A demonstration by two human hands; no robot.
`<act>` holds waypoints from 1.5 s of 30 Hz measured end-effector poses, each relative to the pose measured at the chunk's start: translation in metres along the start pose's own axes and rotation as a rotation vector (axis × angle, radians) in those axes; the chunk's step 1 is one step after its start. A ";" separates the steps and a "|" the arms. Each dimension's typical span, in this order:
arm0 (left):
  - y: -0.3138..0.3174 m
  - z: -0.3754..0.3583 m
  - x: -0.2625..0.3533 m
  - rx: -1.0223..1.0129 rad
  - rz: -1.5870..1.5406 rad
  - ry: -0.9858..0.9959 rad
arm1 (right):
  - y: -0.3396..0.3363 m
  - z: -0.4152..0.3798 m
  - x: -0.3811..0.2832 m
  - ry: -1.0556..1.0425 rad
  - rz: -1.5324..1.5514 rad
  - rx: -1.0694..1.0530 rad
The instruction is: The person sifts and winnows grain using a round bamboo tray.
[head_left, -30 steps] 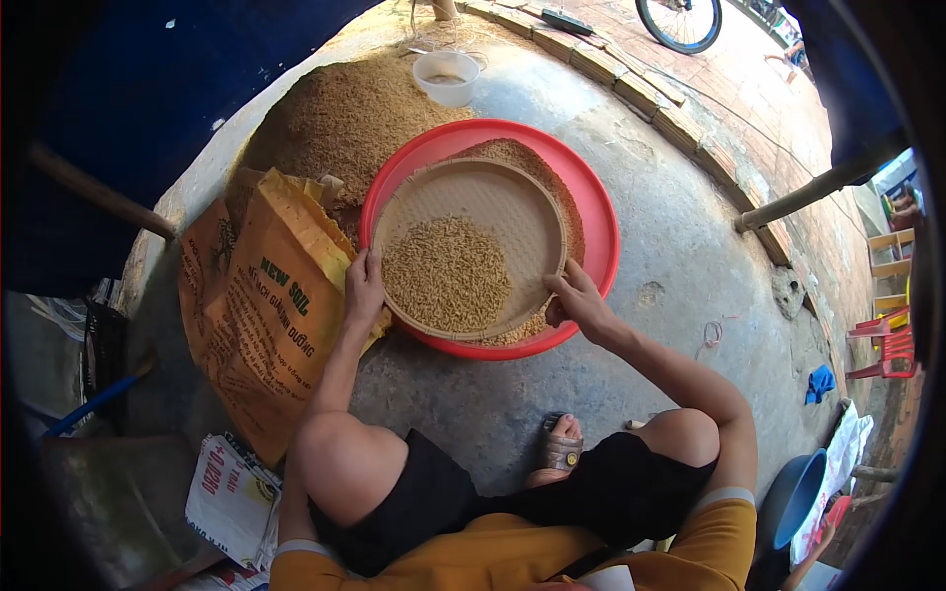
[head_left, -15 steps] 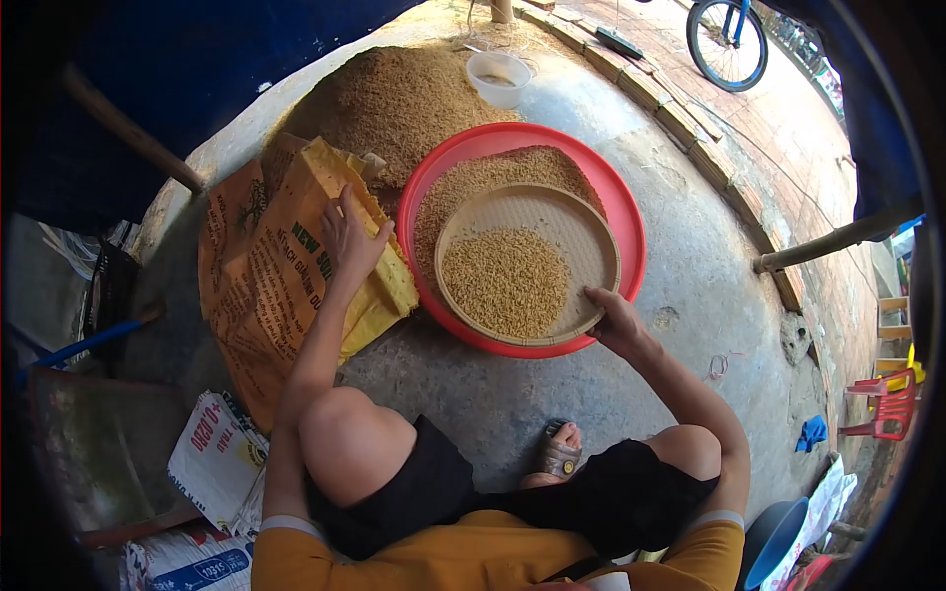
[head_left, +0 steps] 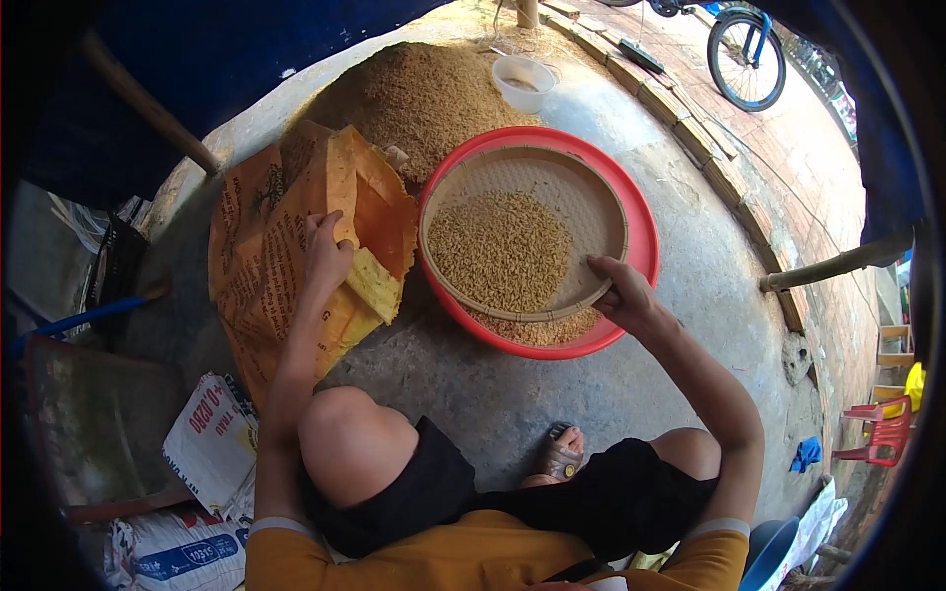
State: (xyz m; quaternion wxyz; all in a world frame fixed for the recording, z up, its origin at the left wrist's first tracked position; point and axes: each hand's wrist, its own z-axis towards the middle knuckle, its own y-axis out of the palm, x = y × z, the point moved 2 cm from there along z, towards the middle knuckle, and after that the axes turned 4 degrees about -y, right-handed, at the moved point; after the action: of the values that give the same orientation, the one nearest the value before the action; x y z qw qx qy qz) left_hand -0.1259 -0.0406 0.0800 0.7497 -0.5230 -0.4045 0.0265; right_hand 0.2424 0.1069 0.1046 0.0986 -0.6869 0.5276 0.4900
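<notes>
My right hand point(head_left: 627, 293) grips the near right rim of a round woven winnowing basket point(head_left: 594, 219). The basket is tilted over a red plastic basin point(head_left: 645, 231), and a heap of golden grain point(head_left: 503, 246) lies toward its left side. Under the basket, more grain point(head_left: 542, 329) shows in the basin. To the left, the fingers of my left hand point(head_left: 329, 258) are closed on the edge of an orange printed sack point(head_left: 258, 266). The sack's mouth gapes toward the basket, showing its orange inside.
A large pile of husk-like grain point(head_left: 409, 94) lies behind the basin, beside a translucent bowl point(head_left: 523, 83). A brick edging point(head_left: 719, 172) runs along the right. White printed sacks point(head_left: 209, 443) lie at lower left. A wooden pole point(head_left: 838, 261) juts in from the right.
My left hand has closed on the sack edge and pulled its mouth open. The basket has lifted and tilted leftward, uncovering grain at the basin's near side.
</notes>
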 end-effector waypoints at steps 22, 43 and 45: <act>-0.076 -0.039 -0.030 -0.003 -0.892 -0.015 | 0.208 0.113 0.026 -0.137 -0.442 0.002; -0.139 -0.066 -0.077 0.516 -1.273 -0.237 | 0.293 0.079 0.056 -0.886 -0.882 -0.093; -0.138 -0.065 -0.072 0.515 -1.291 -0.244 | 0.289 0.079 0.054 -0.976 -0.955 -0.128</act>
State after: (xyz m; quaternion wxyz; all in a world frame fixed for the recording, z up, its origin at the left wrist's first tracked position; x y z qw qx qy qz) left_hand -0.1860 -0.1858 0.1412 0.6648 0.0220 -0.6962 -0.2700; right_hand -0.0418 0.0026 0.1333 0.4895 -0.5494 0.0322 0.6764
